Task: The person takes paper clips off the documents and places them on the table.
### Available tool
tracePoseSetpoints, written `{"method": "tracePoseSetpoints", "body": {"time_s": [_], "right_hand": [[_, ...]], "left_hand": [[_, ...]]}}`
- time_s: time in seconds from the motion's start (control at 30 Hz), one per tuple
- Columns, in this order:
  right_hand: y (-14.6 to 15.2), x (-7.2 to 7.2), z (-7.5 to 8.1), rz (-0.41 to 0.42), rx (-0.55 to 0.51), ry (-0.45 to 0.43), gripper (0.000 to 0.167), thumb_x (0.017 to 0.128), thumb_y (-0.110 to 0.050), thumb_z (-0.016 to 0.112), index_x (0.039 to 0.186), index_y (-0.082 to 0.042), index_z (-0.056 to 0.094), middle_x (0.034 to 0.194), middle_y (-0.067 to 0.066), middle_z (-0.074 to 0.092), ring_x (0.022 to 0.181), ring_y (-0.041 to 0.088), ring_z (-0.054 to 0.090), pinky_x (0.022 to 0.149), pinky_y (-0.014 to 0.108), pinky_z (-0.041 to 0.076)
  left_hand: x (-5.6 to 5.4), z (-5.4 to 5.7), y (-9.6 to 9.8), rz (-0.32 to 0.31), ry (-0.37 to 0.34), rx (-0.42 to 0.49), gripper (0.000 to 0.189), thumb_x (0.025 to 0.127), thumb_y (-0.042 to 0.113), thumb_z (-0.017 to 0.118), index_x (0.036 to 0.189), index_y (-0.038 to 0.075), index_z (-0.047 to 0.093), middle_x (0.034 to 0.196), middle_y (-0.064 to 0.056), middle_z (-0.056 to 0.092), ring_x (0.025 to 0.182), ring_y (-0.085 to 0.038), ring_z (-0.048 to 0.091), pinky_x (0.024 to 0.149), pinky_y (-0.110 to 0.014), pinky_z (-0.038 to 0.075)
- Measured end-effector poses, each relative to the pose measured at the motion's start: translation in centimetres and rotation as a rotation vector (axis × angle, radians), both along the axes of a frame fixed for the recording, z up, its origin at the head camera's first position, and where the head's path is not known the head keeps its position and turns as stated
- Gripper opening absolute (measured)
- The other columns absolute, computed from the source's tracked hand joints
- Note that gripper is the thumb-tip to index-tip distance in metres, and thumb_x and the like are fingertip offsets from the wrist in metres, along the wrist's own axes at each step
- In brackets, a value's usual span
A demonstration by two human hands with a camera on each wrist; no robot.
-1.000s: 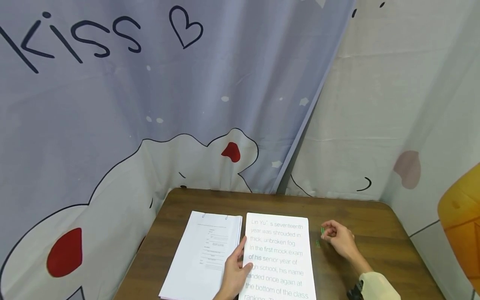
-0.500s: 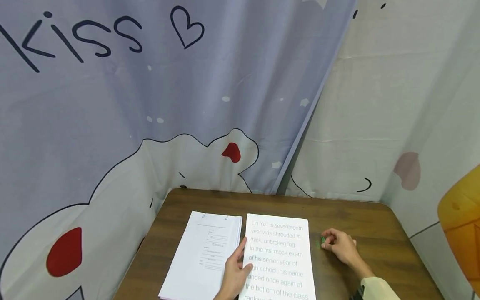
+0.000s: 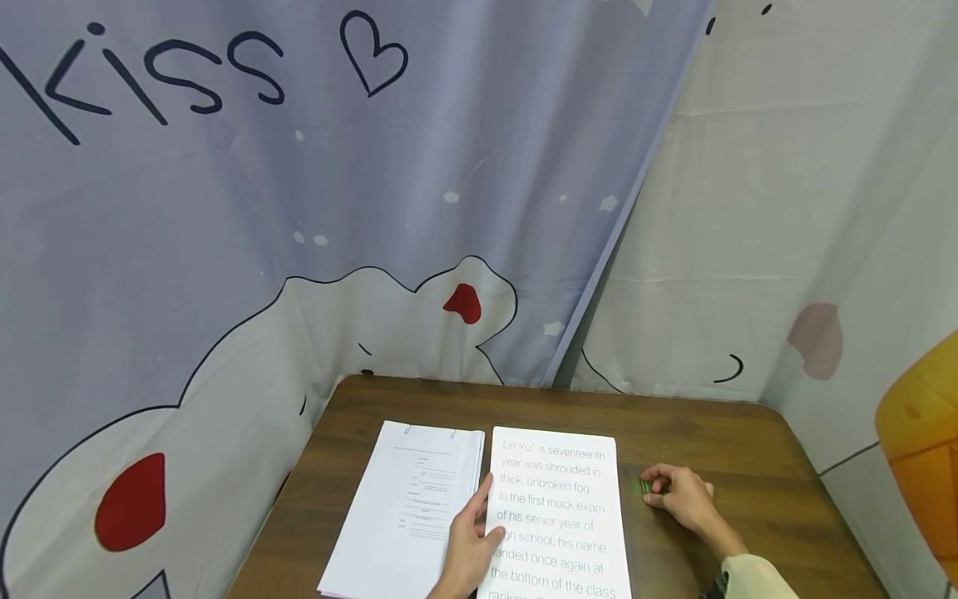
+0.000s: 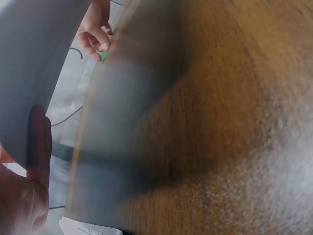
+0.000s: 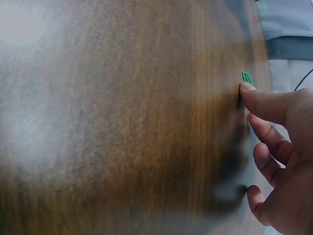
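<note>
Brown worktop (image 3: 569, 408) here, with a clipped paper stack (image 3: 404, 507) over toward its left edge and a large-print page (image 3: 557, 516) just beside that, near the middle. The left hand (image 3: 467, 545) has the page gripped by its left side, and the right hand (image 3: 684, 497) is pretty much closed up, fingertips pinching a tiny green clip (image 3: 646, 487) between the page and the worktop's right edge.
</note>
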State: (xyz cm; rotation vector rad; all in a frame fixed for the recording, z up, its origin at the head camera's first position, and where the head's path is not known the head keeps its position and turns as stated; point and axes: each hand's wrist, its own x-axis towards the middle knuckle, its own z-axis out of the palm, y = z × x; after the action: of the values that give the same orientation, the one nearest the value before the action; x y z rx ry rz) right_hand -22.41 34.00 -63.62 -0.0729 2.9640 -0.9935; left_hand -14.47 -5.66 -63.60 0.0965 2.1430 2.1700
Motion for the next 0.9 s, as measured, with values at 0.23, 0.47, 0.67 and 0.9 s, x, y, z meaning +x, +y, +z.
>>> {"method": "tracePoseSetpoints", "body": {"time_s": [0.23,0.47,0.67,0.9], "right_hand": [[0.1,-0.2,-0.1,-0.007,0.016,-0.009,0.026,0.079,-0.020,0.091,0.102,-0.022,0.078,0.080,-0.009,0.064,0.074,0.007,0.055,0.077,0.046,0.029],[0.2,0.0,-0.3,-0.013,0.005,-0.009,0.029,0.079,-0.022,0.091,0.105,-0.021,0.079,0.082,-0.008,0.063,0.072,0.007,0.053,0.076,0.044,0.027],[0.5,0.2,-0.6,-0.022,-0.030,-0.023,0.028,0.081,-0.021,0.090,0.107,-0.020,0.079,0.082,-0.007,0.065,0.070,0.007,0.053,0.080,0.044,0.025],[0.6,0.2,-1.1,-0.013,-0.074,-0.006,0.027,0.084,-0.021,0.088,0.109,-0.017,0.078,0.082,-0.006,0.066,0.072,0.008,0.055,0.085,0.046,0.023]], "left_hand": [[0.0,0.0,0.2,0.000,0.011,0.016,0.086,0.086,-0.017,0.062,0.165,0.008,0.036,0.129,-0.026,0.065,0.084,-0.024,0.079,0.068,-0.034,0.067],[-0.4,-0.1,0.3,-0.018,0.033,-0.021,0.086,0.086,-0.017,0.061,0.164,0.006,0.036,0.128,-0.026,0.064,0.079,-0.022,0.078,0.068,-0.033,0.067],[-0.9,-0.2,0.4,-0.027,0.035,-0.036,0.085,0.087,-0.017,0.060,0.165,0.007,0.034,0.129,-0.026,0.062,0.078,-0.021,0.078,0.068,-0.033,0.067],[-1.1,-0.6,0.5,-0.027,0.063,-0.082,0.085,0.089,-0.017,0.057,0.166,0.010,0.034,0.129,-0.025,0.060,0.073,-0.018,0.077,0.065,-0.032,0.067]]}}
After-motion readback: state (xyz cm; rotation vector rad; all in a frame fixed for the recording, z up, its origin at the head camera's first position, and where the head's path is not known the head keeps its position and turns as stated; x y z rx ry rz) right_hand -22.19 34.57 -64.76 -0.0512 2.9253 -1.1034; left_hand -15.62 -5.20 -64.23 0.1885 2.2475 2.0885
